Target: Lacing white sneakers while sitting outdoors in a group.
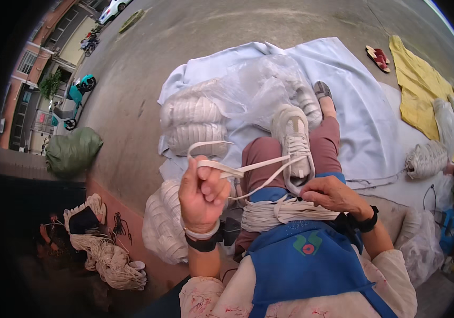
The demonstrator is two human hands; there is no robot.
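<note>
A whitish sneaker (pixel 294 140) rests between my knees, with lacing across its middle. From it a flat cream shoelace (pixel 266 163) stretches left to my left hand (pixel 204 197), raised with its fingers curled round the lace. One lace end loops above that hand, and another strand sags toward my lap. My right hand (pixel 326 194) is beside the sneaker's near end, fingers bent and closed together; what they hold, if anything, is hidden. A thick bundle of cream laces (pixel 280 213) lies across my lap over the blue apron (pixel 311 265).
Plastic-wrapped stacks of pale shoes (pixel 195 114) lie ahead on a light blue cloth (pixel 362 116). Another wrapped stack (pixel 164 220) sits by my left side. Lower left is a heap of laces (pixel 111 262). To the right are a yellow cloth (pixel 417 87) and a wrapped bundle (pixel 427 160).
</note>
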